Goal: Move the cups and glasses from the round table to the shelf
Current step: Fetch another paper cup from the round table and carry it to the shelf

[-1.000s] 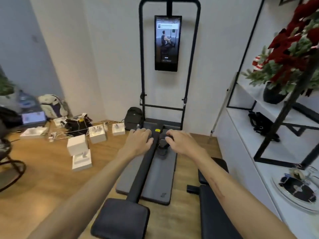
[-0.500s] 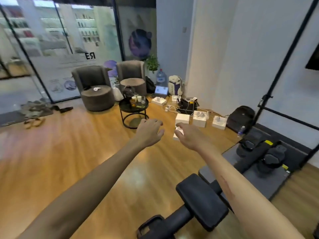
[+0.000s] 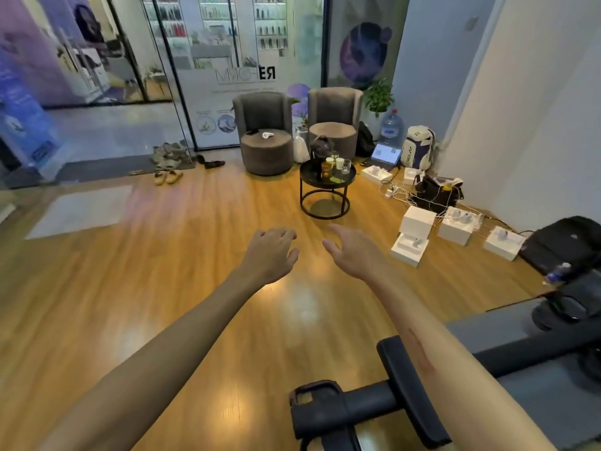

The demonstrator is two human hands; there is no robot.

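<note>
Both hands loosely spread, empty.

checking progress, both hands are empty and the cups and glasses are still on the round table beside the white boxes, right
Nearly. Both hands, left hand and right hand, are empty, and the cups and glasses are on the round table, but it stands by the armchairs, apart from the white boxes; head view.

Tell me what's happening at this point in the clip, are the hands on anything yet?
Not yet. The person's left hand and right hand are both held out over the wooden floor, fingers relaxed, holding nothing. The cups and glasses stand on the round table farther across the room, in front of two grey armchairs. White boxes and cables lie along the wall to the right, and a black exercise machine sits close in the foreground. No shelf is in view.
</note>
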